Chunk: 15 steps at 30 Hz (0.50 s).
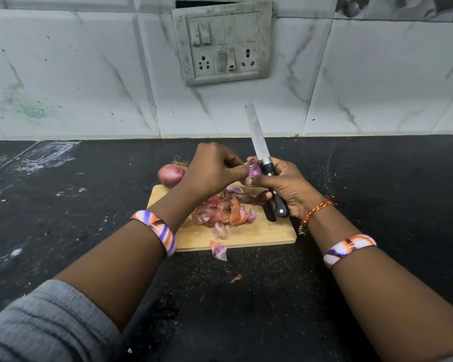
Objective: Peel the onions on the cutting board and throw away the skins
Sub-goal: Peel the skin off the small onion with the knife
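Onion, small and purple, sits above the board, pressed between the right hand's thumb and fingers. That same hand also curls round the knife handle, so the blade rises past the fingertips toward the wall. The left hand meets the onion from the other side, its fingertips closed in a narrow pinch at the onion's top end; whether they hold a strip of skin or only touch it is too small to tell.

Judging by this, the step in hand is stripping the outer layers from this onion. The next move likely calls for a steady pull away from the right fingers while the thumb keeps the onion from turning, with the blade kept pointing away from the left fingers.

A second onion, still in its reddish skin with roots showing, lies just beyond the left knuckles at the board's far edge; it appears not yet peeled. A heap of skins lies on the board below both hands. One skin has slid off the board's near edge, and a scrap lies nearer still on the dark counter. All of it remains to be thrown away; no bin is in view.
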Motion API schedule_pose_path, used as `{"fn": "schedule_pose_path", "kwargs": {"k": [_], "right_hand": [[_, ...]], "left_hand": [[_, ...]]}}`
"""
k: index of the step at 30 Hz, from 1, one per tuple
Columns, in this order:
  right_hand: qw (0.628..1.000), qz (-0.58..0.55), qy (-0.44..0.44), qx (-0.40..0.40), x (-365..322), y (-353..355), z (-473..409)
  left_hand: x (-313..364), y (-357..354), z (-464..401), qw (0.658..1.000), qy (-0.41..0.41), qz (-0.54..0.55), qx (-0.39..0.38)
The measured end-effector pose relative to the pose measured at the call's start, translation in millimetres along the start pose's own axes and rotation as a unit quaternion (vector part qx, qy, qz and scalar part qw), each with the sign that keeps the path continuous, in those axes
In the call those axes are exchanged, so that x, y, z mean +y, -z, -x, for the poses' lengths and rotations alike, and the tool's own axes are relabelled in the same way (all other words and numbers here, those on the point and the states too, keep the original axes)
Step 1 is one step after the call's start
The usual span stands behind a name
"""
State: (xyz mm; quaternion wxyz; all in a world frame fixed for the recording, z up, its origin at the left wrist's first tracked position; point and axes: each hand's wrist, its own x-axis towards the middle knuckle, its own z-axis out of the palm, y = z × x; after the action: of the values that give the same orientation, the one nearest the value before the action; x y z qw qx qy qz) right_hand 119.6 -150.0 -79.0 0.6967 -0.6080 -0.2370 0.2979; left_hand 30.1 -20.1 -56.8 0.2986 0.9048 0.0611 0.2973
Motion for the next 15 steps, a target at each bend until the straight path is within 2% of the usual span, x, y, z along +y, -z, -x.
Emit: {"fn": "schedule_pose_path", "kwargs": {"k": [6,10,12,15], "right_hand": [[0.997,0.058,0.022,0.034,1,-3,-1],[0.997,0.056,0.024,0.044,2,-7,1],[0.999,0.009,0.012,0.037,2,-8,2],[0.991,-0.134,-0.008,0.004,0,-4,2]], "left_hand": [[2,-6,1,0.998,-0.019,-0.066,0.017],[4,-15,-1,0.992,0.042,-0.111,0.048],[3,-18,-3,0.99,0.093,-0.08,0.065],[-4,-15,-7,0.976,0.186,-0.001,0.111]]}}
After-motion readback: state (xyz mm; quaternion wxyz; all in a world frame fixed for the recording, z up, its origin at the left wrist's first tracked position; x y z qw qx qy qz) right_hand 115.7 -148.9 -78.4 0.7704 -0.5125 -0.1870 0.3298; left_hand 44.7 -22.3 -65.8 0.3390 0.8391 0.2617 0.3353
